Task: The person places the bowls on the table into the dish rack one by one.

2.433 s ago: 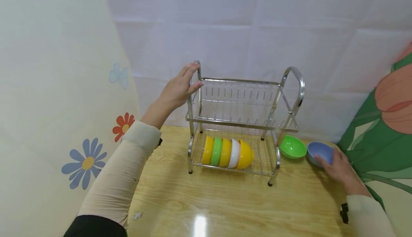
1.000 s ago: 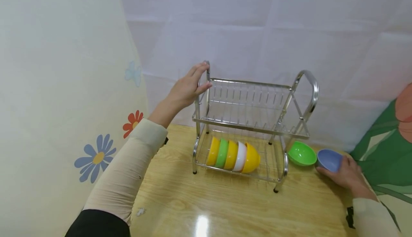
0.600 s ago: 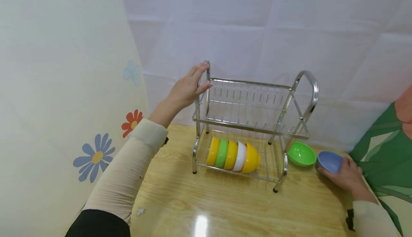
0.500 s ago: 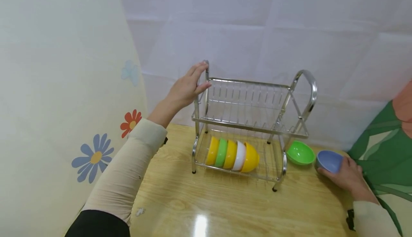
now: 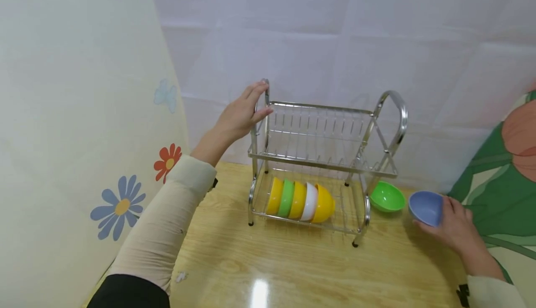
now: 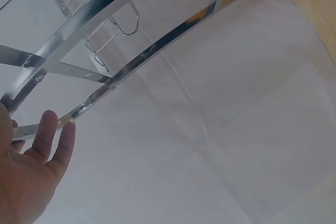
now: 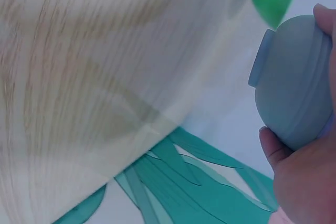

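I am noting the right hand (image 5: 456,226) clamped on the blue bowl (image 5: 425,207), four o'clock from the rack (image 5: 318,163); the left hand (image 5: 237,118) is gripping the rack's ten-o'clock arch (image 5: 267,95). I am judging the bowl light, stiff, slippery: best held rim-to-wall.

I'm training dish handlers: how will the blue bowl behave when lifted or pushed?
The blue bowl is probably stiff: it looks undented in the right hand. Its narrow foot suggests it might tip if pushed high. Its dull surface seems less slippery than the glossy green bowl beside it.
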`<action>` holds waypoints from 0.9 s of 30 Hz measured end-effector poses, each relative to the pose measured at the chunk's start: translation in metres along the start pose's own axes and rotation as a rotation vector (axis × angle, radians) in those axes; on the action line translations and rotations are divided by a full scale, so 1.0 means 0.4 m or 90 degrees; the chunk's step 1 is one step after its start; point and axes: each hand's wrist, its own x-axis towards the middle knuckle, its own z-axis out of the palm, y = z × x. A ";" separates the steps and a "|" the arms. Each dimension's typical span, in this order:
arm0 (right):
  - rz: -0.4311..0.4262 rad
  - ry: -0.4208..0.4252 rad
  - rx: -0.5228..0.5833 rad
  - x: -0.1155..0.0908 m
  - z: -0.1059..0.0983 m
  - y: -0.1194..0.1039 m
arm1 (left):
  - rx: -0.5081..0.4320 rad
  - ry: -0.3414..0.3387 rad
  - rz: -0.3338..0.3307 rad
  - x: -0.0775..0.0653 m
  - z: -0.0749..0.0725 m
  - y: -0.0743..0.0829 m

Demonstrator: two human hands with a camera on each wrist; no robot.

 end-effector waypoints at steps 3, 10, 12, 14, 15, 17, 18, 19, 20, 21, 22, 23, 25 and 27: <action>-0.021 0.032 -0.002 -0.009 -0.010 -0.016 | 0.003 -0.005 -0.002 0.001 -0.001 0.001; -0.075 0.075 -0.004 -0.034 -0.037 -0.061 | 0.008 -0.008 -0.005 0.006 0.000 -0.001; -0.090 0.083 0.000 -0.041 -0.046 -0.076 | 0.008 -0.007 -0.004 0.007 0.001 -0.004; -0.097 0.087 -0.002 -0.050 -0.057 -0.093 | 0.010 -0.008 -0.004 0.007 0.001 -0.006; -0.098 0.090 -0.004 -0.054 -0.062 -0.102 | 0.010 -0.010 -0.005 0.008 0.000 -0.007; -0.100 0.088 -0.011 -0.061 -0.072 -0.120 | 0.011 -0.012 -0.006 0.009 -0.001 -0.009; -0.100 0.090 -0.015 -0.065 -0.077 -0.129 | 0.012 -0.014 -0.007 0.009 -0.002 -0.009; -0.102 0.092 -0.016 -0.069 -0.082 -0.138 | 0.011 -0.015 -0.006 0.009 -0.003 -0.009; -0.104 0.096 -0.017 -0.073 -0.087 -0.147 | 0.011 -0.015 -0.007 0.009 -0.004 -0.010; -0.104 0.098 -0.017 -0.076 -0.090 -0.157 | 0.010 -0.015 -0.007 0.009 -0.005 -0.010; -0.108 0.104 -0.016 -0.080 -0.094 -0.165 | 0.010 -0.015 -0.009 0.009 -0.006 -0.011; -0.110 0.107 -0.014 -0.083 -0.097 -0.173 | 0.010 -0.016 -0.010 0.009 -0.007 -0.011; -0.122 0.118 -0.008 -0.088 -0.103 -0.189 | 0.008 -0.017 -0.013 0.008 -0.007 -0.014; -0.138 0.129 -0.005 -0.092 -0.108 -0.203 | 0.009 -0.017 -0.015 0.008 -0.008 -0.016</action>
